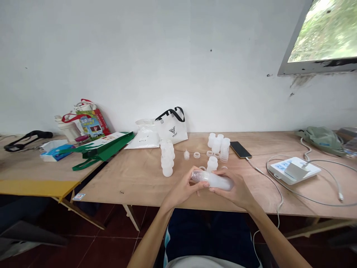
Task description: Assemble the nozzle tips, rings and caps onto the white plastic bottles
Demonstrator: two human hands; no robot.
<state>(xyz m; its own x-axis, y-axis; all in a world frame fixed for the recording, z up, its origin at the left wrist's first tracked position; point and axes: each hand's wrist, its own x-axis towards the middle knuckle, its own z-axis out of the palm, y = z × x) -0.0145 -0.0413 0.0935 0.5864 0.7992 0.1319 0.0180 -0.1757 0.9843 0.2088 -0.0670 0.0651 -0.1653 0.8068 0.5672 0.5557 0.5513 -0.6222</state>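
A translucent white plastic bottle point(216, 180) lies sideways between my two hands, just above the table's front edge. My left hand point(182, 190) is closed round its clear left end. My right hand point(237, 189) grips the frosted right end. Just beyond it, a small frosted bottle point(212, 163) stands on the table, partly hidden by my fingers. To the left is a row of frosted bottles point(167, 163). A pointed clear nozzle cap point(186, 155) and a ring point(196, 155) sit in the middle. Several more bottles point(224, 149) stand at the back right.
The wooden table point(134, 182) meets a white wall. A white tote bag point(173, 128) and plastic packet point(145, 137) are at the back, beside a green bag point(108, 147). Rightward lie a phone point(240, 150) on a cable, a white power box point(294, 170) and a grey-green cloth item point(322, 139).
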